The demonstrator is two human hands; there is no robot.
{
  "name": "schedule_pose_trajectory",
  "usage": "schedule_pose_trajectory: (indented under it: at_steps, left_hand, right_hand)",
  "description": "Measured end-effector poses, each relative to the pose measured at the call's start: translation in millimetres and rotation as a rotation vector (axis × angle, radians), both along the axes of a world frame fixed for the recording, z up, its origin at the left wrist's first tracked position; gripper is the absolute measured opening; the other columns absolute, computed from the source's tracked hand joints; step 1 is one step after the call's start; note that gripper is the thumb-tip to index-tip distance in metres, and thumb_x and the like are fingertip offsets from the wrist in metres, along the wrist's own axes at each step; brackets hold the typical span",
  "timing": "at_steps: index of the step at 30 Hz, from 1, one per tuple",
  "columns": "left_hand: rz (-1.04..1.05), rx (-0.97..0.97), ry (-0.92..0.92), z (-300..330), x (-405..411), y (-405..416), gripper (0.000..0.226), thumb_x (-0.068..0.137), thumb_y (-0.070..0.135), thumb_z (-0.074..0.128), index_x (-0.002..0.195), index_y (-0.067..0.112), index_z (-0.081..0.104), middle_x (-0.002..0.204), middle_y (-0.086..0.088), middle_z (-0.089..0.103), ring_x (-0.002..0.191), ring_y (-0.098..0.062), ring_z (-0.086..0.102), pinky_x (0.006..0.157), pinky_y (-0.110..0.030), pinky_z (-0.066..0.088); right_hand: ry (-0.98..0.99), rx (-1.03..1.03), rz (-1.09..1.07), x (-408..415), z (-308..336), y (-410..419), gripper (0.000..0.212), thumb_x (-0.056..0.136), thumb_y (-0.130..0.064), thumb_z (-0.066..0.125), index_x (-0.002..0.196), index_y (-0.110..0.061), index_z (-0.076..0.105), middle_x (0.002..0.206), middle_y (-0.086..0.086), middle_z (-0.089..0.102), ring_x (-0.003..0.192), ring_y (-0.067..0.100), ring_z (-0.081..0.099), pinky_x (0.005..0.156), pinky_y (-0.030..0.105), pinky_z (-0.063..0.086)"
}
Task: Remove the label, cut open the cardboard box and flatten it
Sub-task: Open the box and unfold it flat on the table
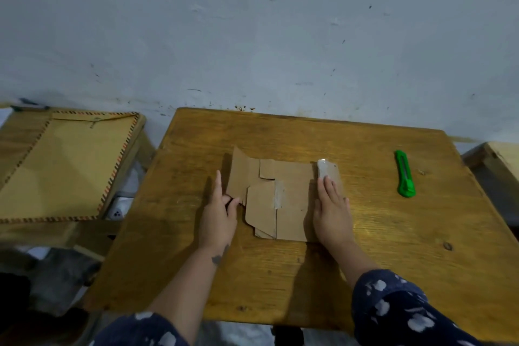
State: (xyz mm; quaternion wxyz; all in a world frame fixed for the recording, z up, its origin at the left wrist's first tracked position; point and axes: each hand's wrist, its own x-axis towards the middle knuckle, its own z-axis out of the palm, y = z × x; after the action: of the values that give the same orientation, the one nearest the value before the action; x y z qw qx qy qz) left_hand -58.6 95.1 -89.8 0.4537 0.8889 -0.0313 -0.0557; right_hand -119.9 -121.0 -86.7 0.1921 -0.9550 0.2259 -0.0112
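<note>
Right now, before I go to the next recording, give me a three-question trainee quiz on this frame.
1. True or false: the cardboard box lies flattened on the wooden table.
2. The green box cutter is: A) in the right hand, B) on the table right of the box, C) under the left hand.
3. Fill in: both hands rest open at the cardboard's two ____.

Key: 1 true; 2 B; 3 sides.
</note>
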Motion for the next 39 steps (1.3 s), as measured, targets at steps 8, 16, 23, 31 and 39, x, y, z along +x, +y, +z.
schedule_pose_trajectory:
  at_steps: [8, 16, 23, 31, 39]
  left_hand:
    - [0.019, -0.287, -0.001, 25, -7, -36, 0.040, 0.101, 0.028, 0.037, 0.139, 0.020, 0.045, 0.116, 0.010, 0.057, 0.100, 0.001, 0.053, 0.080, -0.014, 0.041]
    - [0.042, -0.322, -0.045, 39, -17, -76, 0.026, 0.099, 0.040, 0.029, 0.104, 0.031, 0.053, 0.074, 0.012, 0.057, 0.059, 0.007, 0.054, 0.057, -0.017, 0.042]
    - [-0.058, -0.002, -0.157, 22, -30, -109, 0.044, 0.098, 0.044, 0.029, 0.125, 0.028, 0.060, 0.121, 0.005, 0.065, 0.109, -0.015, 0.061, 0.078, -0.024, 0.050]
    - [-0.302, 0.421, -0.211, 2, -37, -134, 0.050, 0.101, 0.041, 0.022, 0.149, 0.028, 0.020, 0.158, 0.002, 0.021, 0.147, -0.015, 0.011, 0.119, -0.035, 0.019]
    - [-0.381, 0.587, -0.263, -14, -40, -136, 0.052, 0.101, 0.037, 0.009, 0.149, 0.017, 0.016, 0.159, -0.003, 0.012, 0.147, -0.019, 0.006, 0.121, -0.037, 0.010]
  right_hand:
    - [-0.259, 0.411, -0.136, -3, 25, -19, 0.049, 0.100, -0.011, 0.038, 0.148, -0.019, 0.028, 0.156, -0.001, 0.025, 0.145, 0.014, 0.020, 0.113, 0.024, 0.016]
    - [-0.334, 0.560, -0.140, -8, 25, -27, 0.046, 0.101, -0.015, 0.038, 0.146, -0.021, 0.031, 0.154, -0.004, 0.029, 0.143, 0.013, 0.024, 0.112, 0.024, 0.020]
    - [-0.358, 0.636, -0.169, -7, 22, -32, 0.046, 0.101, -0.018, 0.039, 0.145, -0.024, 0.031, 0.153, -0.003, 0.031, 0.143, 0.013, 0.024, 0.117, 0.033, 0.021]
    - [-0.376, 0.659, -0.148, -9, 23, -32, 0.046, 0.101, -0.014, 0.038, 0.146, -0.020, 0.031, 0.155, -0.001, 0.028, 0.143, 0.009, 0.022, 0.111, 0.018, 0.016]
    - [-0.305, 0.487, -0.067, -8, 17, -30, 0.049, 0.102, -0.017, 0.035, 0.149, -0.018, 0.023, 0.158, -0.002, 0.019, 0.144, 0.008, 0.015, 0.117, 0.023, 0.014]
